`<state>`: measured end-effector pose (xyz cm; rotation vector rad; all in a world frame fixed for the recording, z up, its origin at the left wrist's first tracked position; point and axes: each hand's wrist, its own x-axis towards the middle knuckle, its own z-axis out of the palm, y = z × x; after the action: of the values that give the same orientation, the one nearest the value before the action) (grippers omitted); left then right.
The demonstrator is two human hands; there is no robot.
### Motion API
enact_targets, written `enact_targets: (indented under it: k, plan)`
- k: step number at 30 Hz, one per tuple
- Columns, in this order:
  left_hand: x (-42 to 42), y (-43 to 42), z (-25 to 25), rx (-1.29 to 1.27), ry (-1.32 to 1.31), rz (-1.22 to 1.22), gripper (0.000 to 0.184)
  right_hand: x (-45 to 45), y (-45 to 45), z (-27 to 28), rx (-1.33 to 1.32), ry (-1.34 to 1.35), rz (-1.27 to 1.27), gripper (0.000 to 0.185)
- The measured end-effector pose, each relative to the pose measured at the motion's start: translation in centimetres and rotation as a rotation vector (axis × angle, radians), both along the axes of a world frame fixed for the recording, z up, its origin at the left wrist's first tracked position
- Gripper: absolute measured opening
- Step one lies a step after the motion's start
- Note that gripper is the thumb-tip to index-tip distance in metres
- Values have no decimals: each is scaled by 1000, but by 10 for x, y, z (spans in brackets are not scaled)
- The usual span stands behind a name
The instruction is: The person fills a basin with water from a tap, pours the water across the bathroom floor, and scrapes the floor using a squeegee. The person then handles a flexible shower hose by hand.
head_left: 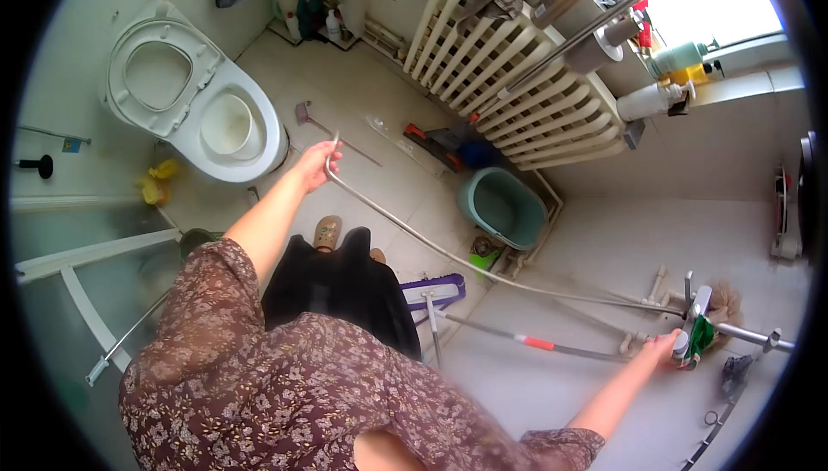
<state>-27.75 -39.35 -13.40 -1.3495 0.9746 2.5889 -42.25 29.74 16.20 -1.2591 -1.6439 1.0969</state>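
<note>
My left hand (319,166) is closed around a grey flexible hose (414,235), close to its free end, above the floor near the toilet. From there the hose sags across to the wall and meets a chrome faucet (697,305). My right hand (662,348) reaches out to that faucet, fingers closed on its round whitish knob (680,344). A green cloth or scrubber (700,337) hangs right beside the knob. No water is visible at the hose end.
The toilet (272,130) has its lid up and a white bucket (228,128) in its bowl. A teal bin (504,208) stands below the radiator (517,83). A purple mop (447,290), a squeegee (431,145) and a long-handled brush (304,113) lie around the floor.
</note>
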Motion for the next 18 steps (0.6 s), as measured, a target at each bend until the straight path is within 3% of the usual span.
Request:
enact_targets:
  k: [10, 18]
  plan:
    - [-8, 33, -2, -61, 48, -194, 14, -1, 8, 6, 248, -105, 20, 39]
    - [-25, 44, -10, -153, 32, -146, 14, 0, 23, -2, 336, -158, 17, 34]
